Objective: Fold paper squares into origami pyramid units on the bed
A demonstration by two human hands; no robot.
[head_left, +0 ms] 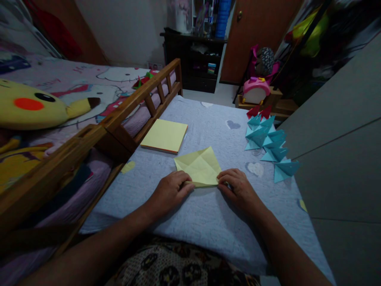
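Note:
A creased sheet of yellow origami paper (202, 166) lies on the cloth-covered table in front of me, its near edge folded up. My left hand (174, 187) pinches the near left corner between thumb and fingers. At the near right corner, my right hand (236, 186) is closed on the same sheet. The fingers hide both of these corners. Beyond my left hand sits a stack of square origami paper (165, 136), yellow on top with orange showing at its lower edge.
Several folded blue paper pieces (272, 139) stand along the table's right side, with red ones (258, 113) behind them. A wooden bed rail (143, 97) borders the left side. The pale cabinet (342, 159) rises on the right. A yellow plush toy (32, 105) lies on the bed.

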